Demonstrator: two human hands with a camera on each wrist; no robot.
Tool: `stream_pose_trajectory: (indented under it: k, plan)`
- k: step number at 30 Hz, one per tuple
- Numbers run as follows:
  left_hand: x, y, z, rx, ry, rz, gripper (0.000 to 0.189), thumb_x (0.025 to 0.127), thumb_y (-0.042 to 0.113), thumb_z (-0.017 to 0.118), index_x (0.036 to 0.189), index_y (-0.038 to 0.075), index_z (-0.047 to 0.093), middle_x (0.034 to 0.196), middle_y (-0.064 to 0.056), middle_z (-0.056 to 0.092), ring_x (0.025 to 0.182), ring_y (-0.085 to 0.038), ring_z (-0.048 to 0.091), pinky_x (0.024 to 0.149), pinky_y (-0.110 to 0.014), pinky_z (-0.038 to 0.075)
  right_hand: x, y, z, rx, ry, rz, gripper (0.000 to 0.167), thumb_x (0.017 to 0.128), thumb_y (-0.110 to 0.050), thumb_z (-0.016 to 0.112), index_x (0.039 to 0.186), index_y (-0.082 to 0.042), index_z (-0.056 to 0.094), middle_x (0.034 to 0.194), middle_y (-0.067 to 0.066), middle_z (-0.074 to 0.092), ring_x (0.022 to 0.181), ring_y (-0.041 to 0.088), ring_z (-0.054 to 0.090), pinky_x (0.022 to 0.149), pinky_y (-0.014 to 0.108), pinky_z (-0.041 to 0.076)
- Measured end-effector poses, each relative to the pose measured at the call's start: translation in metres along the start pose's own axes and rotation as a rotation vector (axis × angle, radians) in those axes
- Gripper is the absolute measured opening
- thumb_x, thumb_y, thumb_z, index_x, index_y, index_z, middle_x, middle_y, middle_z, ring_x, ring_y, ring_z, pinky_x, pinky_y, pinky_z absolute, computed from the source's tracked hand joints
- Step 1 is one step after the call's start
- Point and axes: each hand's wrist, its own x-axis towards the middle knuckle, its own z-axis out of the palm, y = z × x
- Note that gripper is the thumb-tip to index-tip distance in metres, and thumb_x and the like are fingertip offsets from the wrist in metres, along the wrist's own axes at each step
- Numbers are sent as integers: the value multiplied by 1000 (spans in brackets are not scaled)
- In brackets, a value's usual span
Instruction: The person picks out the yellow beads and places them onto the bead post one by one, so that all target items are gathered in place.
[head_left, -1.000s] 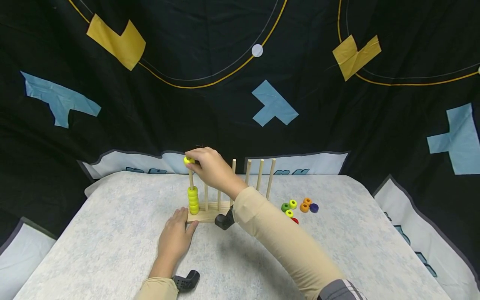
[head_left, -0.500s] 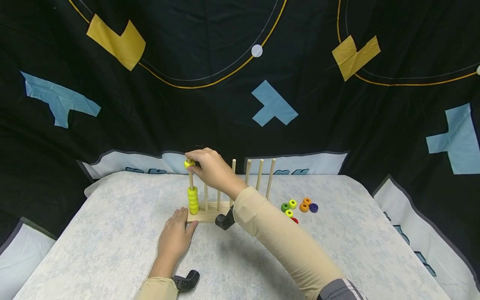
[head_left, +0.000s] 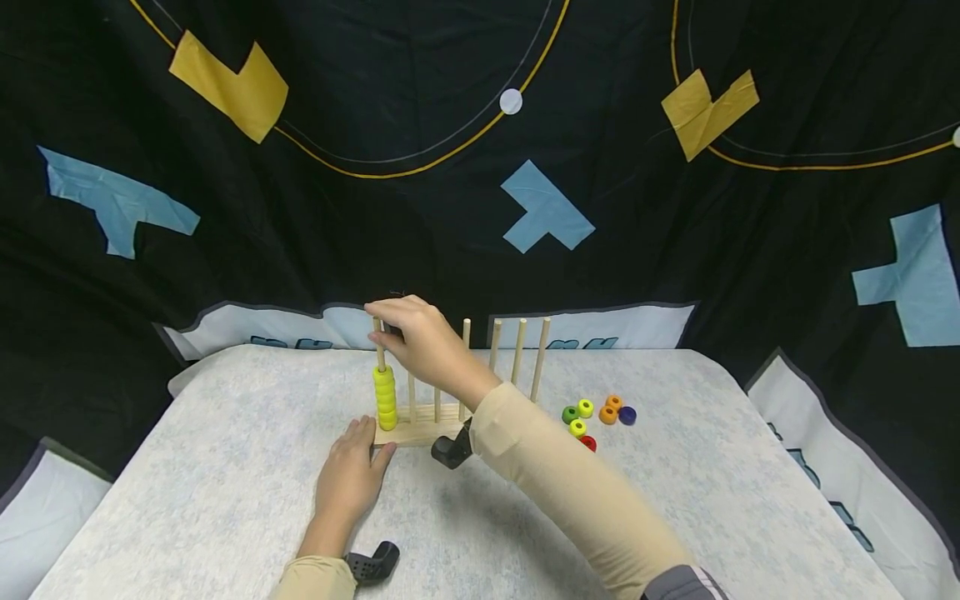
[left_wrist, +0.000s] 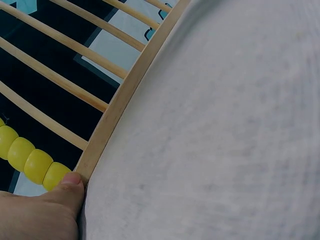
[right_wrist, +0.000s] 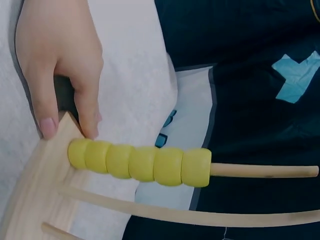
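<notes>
A wooden peg stand [head_left: 417, 432] bears a row of upright pegs. Yellow beads [head_left: 386, 398], several of them, sit stacked on its leftmost peg; the right wrist view shows the same yellow beads [right_wrist: 142, 162] touching one another down to the base. My left hand [head_left: 349, 475] holds the base's left end, thumb at the front edge and fingers along the far side. At the top of the beaded peg is my right hand [head_left: 423, 342], thumb and fingers apart with no bead between them. The left thumb [left_wrist: 70, 187] shows beside the lowest bead in the left wrist view.
To the right of the stand lie loose beads: green [head_left: 570, 414], yellow [head_left: 586, 408], orange [head_left: 608, 414], dark blue [head_left: 627, 416] and red [head_left: 588, 443]. The other pegs [head_left: 540, 358] rise bare beneath and beyond the right forearm. A black cloth [head_left: 420, 242] hangs behind the table.
The yellow bead that my right hand held at the peg's top has dropped onto the stack, which is now taller. The right fingers have let go; the left hand stays put.
</notes>
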Motion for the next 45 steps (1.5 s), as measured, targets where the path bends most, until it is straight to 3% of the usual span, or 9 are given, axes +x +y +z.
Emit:
stream_pose_trajectory:
  k: [6, 14, 24, 32, 45]
  plan:
    - [0, 1, 0, 0, -2, -9, 65, 101, 35, 56, 148, -6, 38, 155, -24, 38, 148, -41, 30, 122, -57, 25, -19, -3, 1, 68, 30, -8, 44, 91, -13, 73, 133, -6, 63, 133, 5, 67, 125, 16, 60, 105, 16, 48]
    - [1, 2, 0, -2, -15, -36, 66, 102, 36, 55, 151, -2, 35, 157, -22, 36, 149, -41, 28, 122, -59, 24, -54, -5, 2, 155, 22, 49, 43, 91, -16, 73, 131, -6, 65, 132, 6, 67, 124, 18, 62, 102, 20, 52]
    - [-2, 0, -3, 18, -25, -36, 66, 102, 36, 55, 151, -3, 34, 158, -23, 34, 149, -41, 27, 122, -58, 23, -97, 2, 7, 212, -117, 156, 42, 93, -22, 71, 133, -12, 64, 134, 3, 66, 125, 17, 62, 105, 26, 52]
    - [-1, 1, -1, 19, -33, -14, 65, 103, 35, 53, 150, -6, 35, 157, -24, 34, 149, -41, 27, 124, -55, 20, -135, 22, 7, 223, -239, 275, 42, 93, -28, 70, 132, -14, 65, 133, -2, 66, 122, 13, 63, 102, 27, 54]
    - [0, 2, 0, 19, -25, 1, 66, 103, 35, 53, 150, -7, 34, 157, -25, 34, 148, -42, 28, 124, -54, 21, -190, 74, -19, 192, -171, 418, 40, 91, -22, 73, 129, -11, 67, 131, 5, 67, 114, 19, 66, 98, 40, 57]
